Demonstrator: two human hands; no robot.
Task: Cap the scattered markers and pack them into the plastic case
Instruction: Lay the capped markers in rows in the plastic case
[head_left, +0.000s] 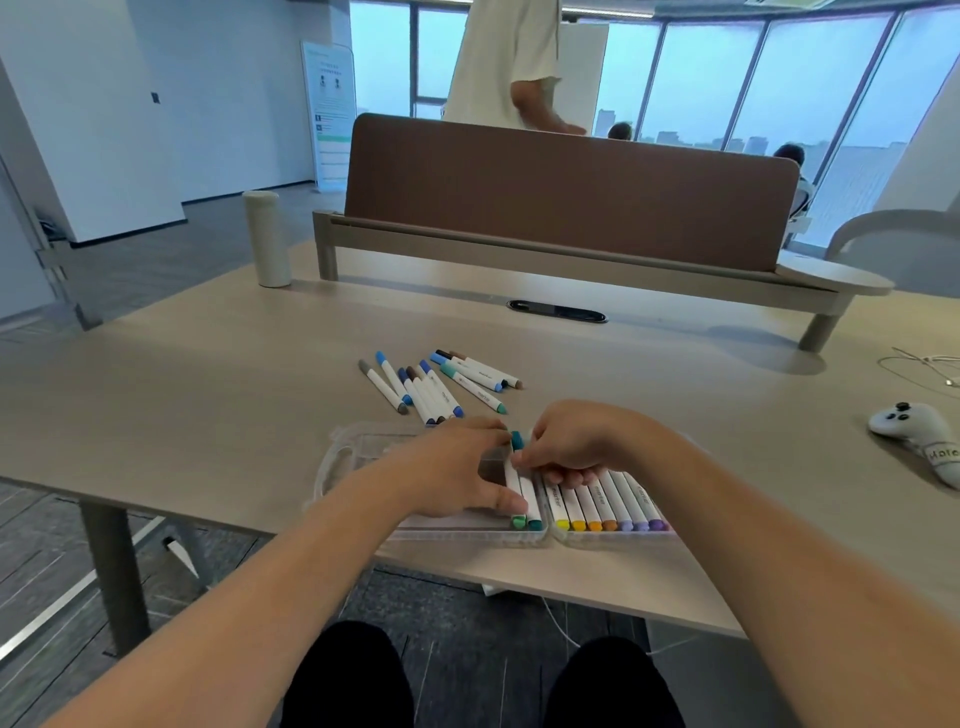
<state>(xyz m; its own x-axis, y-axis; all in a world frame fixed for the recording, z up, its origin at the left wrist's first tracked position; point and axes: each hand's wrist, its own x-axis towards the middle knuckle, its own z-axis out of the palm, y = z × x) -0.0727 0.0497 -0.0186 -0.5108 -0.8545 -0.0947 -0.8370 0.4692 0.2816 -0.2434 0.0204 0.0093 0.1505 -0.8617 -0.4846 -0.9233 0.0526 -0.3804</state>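
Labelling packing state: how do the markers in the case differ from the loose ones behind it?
1. The packed markers lie side by side in a neat row in the plastic case; the loose markers lie scattered at mixed angles on the table.
2. Packed caps run green, yellow, orange, purple; loose caps are mostly blue, grey, brown, teal.
Both have white barrels with coloured caps.

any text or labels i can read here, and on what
"marker": on the white barrels of the packed markers in the plastic case.
Printing on the loose markers: too small to read.
Controller label: partly cut off, unclear.
Standing banner: too blurred.
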